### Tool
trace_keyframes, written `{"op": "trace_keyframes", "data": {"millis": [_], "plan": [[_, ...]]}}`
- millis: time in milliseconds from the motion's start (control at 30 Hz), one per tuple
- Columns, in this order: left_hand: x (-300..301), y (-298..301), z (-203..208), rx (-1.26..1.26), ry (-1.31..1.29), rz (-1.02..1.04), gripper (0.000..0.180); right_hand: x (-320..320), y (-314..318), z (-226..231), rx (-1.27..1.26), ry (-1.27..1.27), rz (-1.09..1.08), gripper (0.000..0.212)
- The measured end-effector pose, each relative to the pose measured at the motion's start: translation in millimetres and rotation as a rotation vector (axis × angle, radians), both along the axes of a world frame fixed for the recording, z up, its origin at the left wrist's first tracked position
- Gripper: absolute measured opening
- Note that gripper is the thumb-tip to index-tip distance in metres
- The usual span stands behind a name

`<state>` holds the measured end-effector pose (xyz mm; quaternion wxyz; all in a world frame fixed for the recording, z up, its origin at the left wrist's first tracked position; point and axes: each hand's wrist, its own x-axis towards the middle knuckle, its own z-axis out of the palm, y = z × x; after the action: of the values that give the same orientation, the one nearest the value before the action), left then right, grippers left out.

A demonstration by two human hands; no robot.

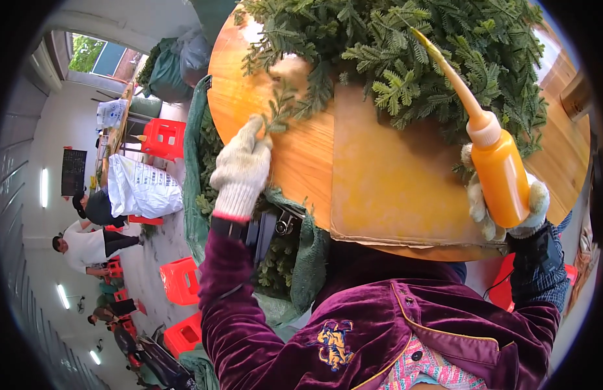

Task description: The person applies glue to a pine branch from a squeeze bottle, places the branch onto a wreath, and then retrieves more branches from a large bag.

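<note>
Round wooden table (301,156) | right fingers (476,200) (knit-gloved) grip smooth orange bottle (501,172) | left fingers (254,127) pinch feathery green sprig (281,107)

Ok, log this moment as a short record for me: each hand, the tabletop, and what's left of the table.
Left hand: white knit glove, fingertips at a small evergreen sprig; exact grip unclear
Right hand: gloved, gripping an orange squeeze bottle, its long nozzle pointing up and leftward
Tabletop: round wooden table bearing a yellow-stained cardboard sheet; evergreen branches heaped at the far side
Left of table: green sack, red plastic stools
</note>
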<state>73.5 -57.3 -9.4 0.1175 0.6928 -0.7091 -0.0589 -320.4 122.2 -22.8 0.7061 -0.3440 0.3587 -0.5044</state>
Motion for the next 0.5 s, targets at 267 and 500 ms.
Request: {"op": "trace_keyframes", "data": {"millis": [267, 500], "plan": [[-1, 89, 44, 0.310, 0.682, -0.114, 0.046, 0, 0, -4, 0.030, 0.004, 0.010, 0.123], [23, 70, 27, 0.251, 0.793, -0.043, 0.048, -8, 1, -4, 0.057, 0.030, 0.046, 0.124]]}}
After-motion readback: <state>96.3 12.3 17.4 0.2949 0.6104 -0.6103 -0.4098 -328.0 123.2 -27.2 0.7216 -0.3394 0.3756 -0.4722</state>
